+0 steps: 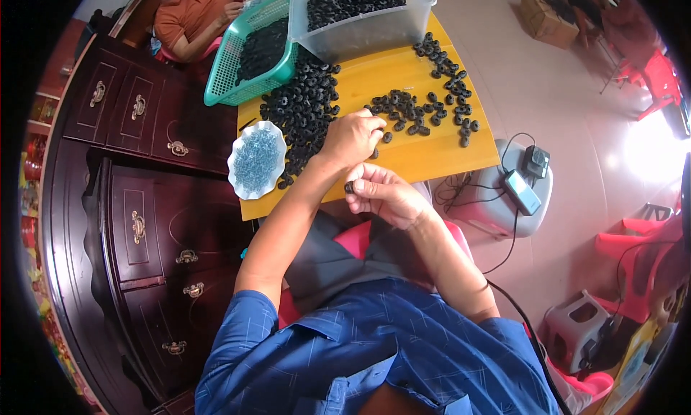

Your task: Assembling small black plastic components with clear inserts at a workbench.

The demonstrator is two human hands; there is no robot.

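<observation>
My left hand (351, 138) is over the yellow table, its fingers drawn together at the near edge of a loose cluster of small black parts with holes (412, 111). What its fingertips pinch, if anything, I cannot make out. Closer to me, my right hand (389, 195) is in front of the table's edge, thumb and fingers closed on one small black part (350, 187). A dense heap of the same parts (306, 102) lies to the left of my left hand. Beside that heap stands a white scalloped dish (237, 143) of tiny bluish pieces.
A green basket (216, 75) and a clear plastic tub (360, 37), both holding black parts, stand at the table's (360, 74) far side. Dark wooden drawers (165, 235) flank the left. At right, a grey stool (497, 213) carries cabled devices. Another person (188, 15) sits far left.
</observation>
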